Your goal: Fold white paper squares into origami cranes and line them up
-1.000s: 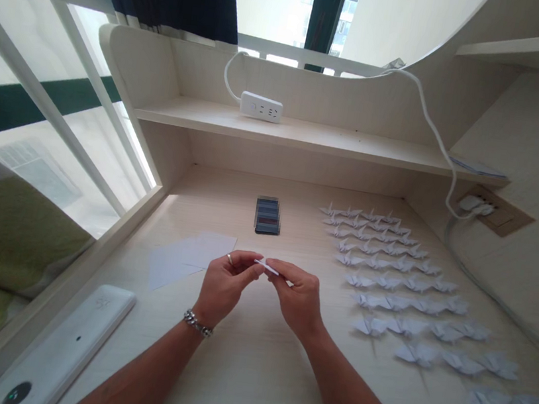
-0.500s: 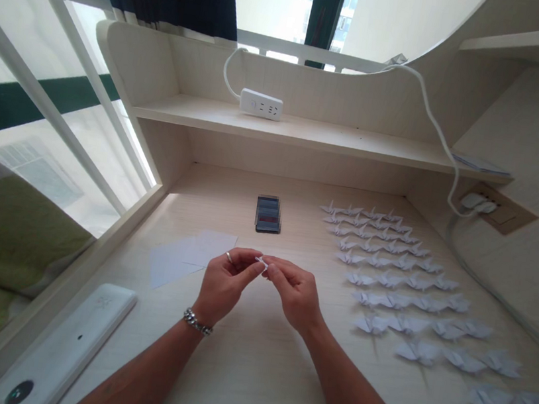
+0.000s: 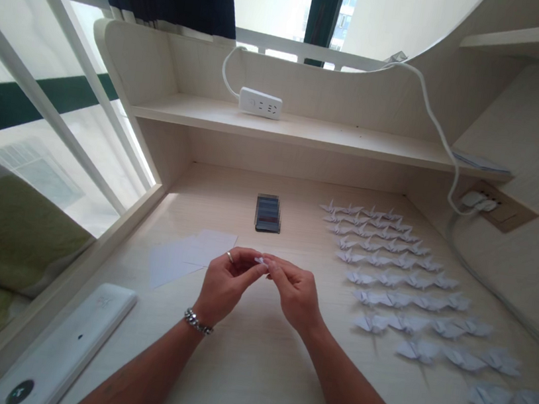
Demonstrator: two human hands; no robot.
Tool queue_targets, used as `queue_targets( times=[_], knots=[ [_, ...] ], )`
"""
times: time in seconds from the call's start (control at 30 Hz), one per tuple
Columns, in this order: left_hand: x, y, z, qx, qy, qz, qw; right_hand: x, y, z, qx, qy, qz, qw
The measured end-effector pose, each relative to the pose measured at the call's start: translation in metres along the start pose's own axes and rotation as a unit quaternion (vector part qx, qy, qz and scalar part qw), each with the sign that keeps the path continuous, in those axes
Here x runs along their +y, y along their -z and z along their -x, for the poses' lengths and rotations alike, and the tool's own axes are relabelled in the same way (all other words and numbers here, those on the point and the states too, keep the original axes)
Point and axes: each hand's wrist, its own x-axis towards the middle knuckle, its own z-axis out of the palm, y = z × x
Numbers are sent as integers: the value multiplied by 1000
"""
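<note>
Between my fingertips is a small piece of folded white paper, mostly covered by the fingers. My left hand, with a ring and a chain bracelet at the wrist, pinches it from the left. From the other side my right hand pinches it too, and the two hands meet over the middle of the desk. Loose white paper sheets lie flat just beyond my left hand. Rows of folded white paper cranes stand to the right of my right hand.
A dark phone, its screen blurred out, lies beyond my hands. At the left edge rests a long white device. A shelf across the back carries a white power strip. Its cable runs to a wall socket.
The folded paper has turned slightly between my fingertips, showing a slightly different side. Both hands stay in nearly the same place, and the things on the desk have not moved.
</note>
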Motion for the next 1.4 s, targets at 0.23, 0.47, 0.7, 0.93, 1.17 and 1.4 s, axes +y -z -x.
queue_targets(
  times=[0.23,0.47,0.7,0.93,1.17,1.4],
  knots=[
    [-1,3,0,-3,-2,-15,1000,-1,1,-1,7,17,20,1000],
    [-4,3,0,16,1,-46,999,-2,-3,0,31,86,111,990],
    [-1,5,2,34,-10,-129,991,2,-5,0,46,142,168,974],
    [-3,6,2,38,-20,-195,980,1,-4,1,37,165,195,966],
    [0,6,2,51,-24,-184,981,5,0,-4,80,45,69,993],
    [2,4,1,56,-14,-132,990,16,3,-12,75,-61,-60,994]
  ],
)
